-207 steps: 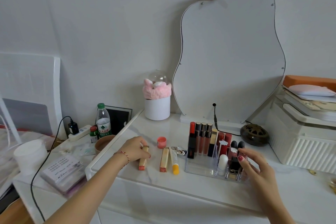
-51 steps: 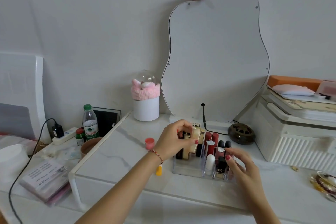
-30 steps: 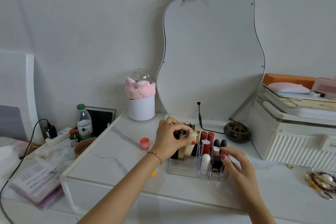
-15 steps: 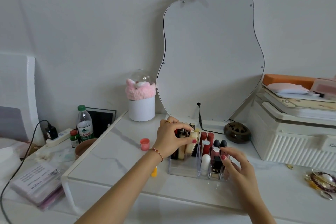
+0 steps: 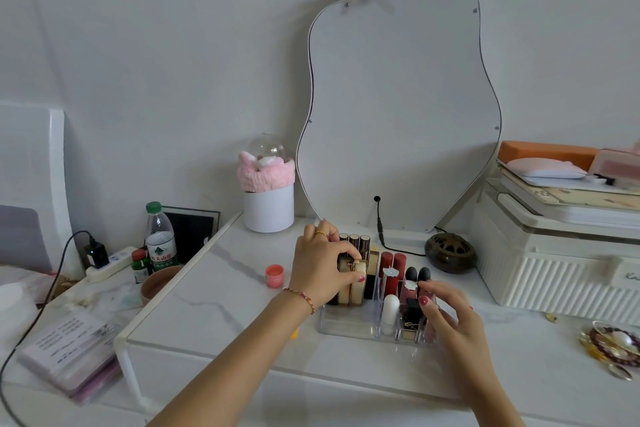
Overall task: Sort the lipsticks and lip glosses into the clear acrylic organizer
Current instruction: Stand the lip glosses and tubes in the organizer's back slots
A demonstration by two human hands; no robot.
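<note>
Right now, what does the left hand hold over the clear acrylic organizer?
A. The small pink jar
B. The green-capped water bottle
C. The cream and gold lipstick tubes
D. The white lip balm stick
C: the left hand curls its grip around the cream and gold lipstick tubes at the left section of the clear acrylic organizer.

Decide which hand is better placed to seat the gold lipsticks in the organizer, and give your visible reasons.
Left. The left hand already grips the gold lipsticks over the organizer. The right hand rests at its far right end.
</note>
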